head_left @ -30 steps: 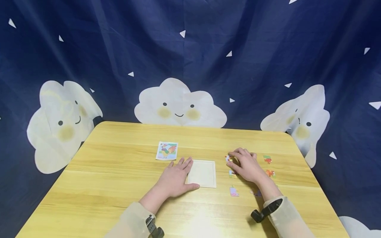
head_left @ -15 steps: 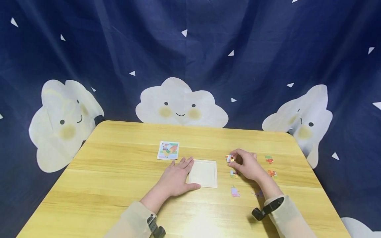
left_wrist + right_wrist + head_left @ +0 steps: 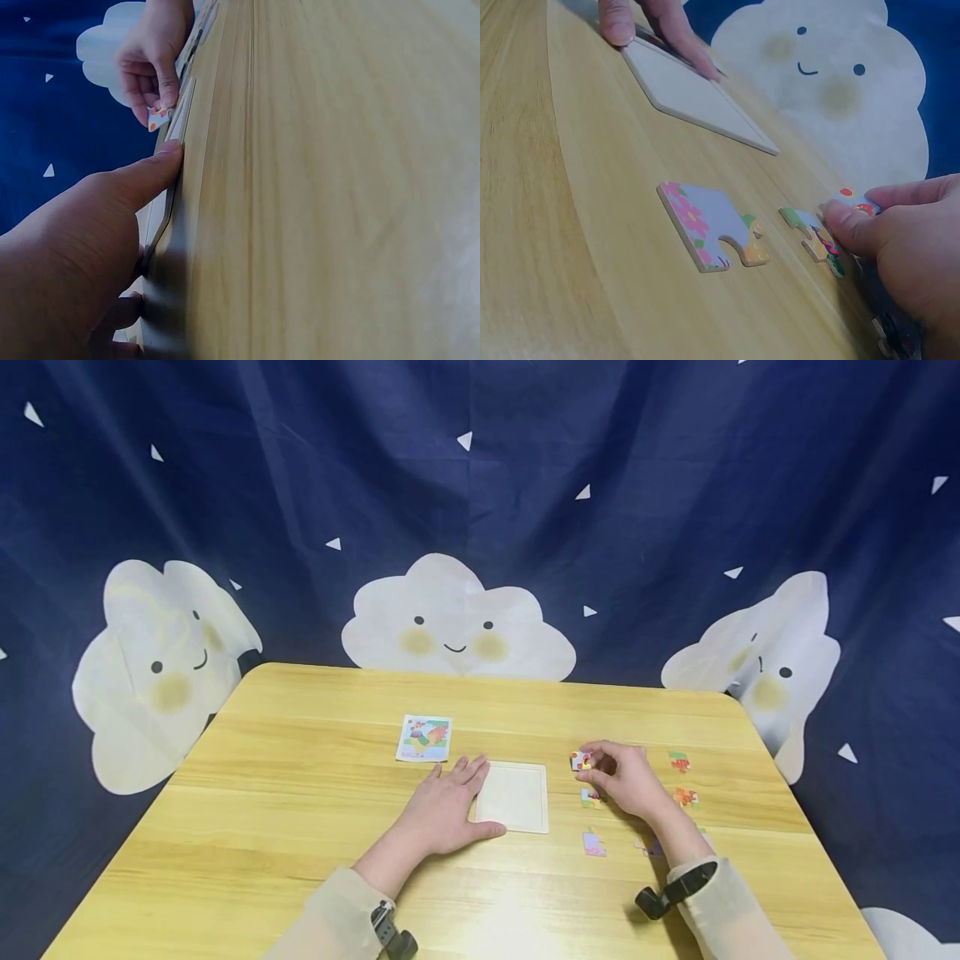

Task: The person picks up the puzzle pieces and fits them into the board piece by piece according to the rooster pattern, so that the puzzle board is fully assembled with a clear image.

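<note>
My right hand (image 3: 626, 777) pinches a puzzle piece (image 3: 581, 761) between thumb and fingers, at the right of the table. The piece shows light blue with red and yellow; in the left wrist view it is held up off the table. Below it lies a second puzzle piece (image 3: 810, 234) with green and red. A lilac puzzle piece (image 3: 701, 225) with pink flowers lies closer to the front. My left hand (image 3: 442, 814) rests with straight fingers along the left side of a flat white puzzle tray (image 3: 513, 797), its thumb at the front edge.
A picture card (image 3: 424, 739) of a colourful bird lies behind my left hand. Further pieces, a red and green one (image 3: 679, 762) and an orange one (image 3: 685, 797), lie right of my right hand. Some pieces are partly hidden under that forearm. A blue cloud-print curtain (image 3: 517, 518) hangs behind.
My right hand has lifted the puzzle piece from the table and tilted it slightly. The left hand stays at the tray. The head view has shifted a little.
</note>
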The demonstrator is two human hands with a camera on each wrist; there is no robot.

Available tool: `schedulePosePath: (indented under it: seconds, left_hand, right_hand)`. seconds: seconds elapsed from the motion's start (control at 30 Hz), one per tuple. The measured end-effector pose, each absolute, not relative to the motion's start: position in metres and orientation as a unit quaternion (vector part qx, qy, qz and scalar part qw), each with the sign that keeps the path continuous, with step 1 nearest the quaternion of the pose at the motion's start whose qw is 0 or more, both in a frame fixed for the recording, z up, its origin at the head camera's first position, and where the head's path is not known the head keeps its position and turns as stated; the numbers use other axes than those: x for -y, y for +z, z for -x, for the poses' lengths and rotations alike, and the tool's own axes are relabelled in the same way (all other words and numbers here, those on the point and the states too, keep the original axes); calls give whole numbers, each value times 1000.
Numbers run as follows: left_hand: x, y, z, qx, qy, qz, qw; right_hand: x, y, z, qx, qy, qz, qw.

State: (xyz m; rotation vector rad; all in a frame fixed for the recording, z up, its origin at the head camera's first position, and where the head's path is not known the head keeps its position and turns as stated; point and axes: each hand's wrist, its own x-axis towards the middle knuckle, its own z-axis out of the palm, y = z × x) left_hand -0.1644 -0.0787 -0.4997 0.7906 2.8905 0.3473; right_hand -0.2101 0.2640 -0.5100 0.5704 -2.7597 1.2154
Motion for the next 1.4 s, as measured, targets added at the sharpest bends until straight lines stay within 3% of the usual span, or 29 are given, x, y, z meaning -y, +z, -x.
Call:
schedulePosePath:
  seconds: [0.6, 1.4]
  left_hand:
    - [79, -501, 165, -955, 133, -261, 56]
    - [79, -500, 165, -955, 141, -253, 67]
  right_hand:
    - [-253, -491, 201, 875, 447, -184, 30]
    - [-197, -490, 199, 847, 483, -216, -50]
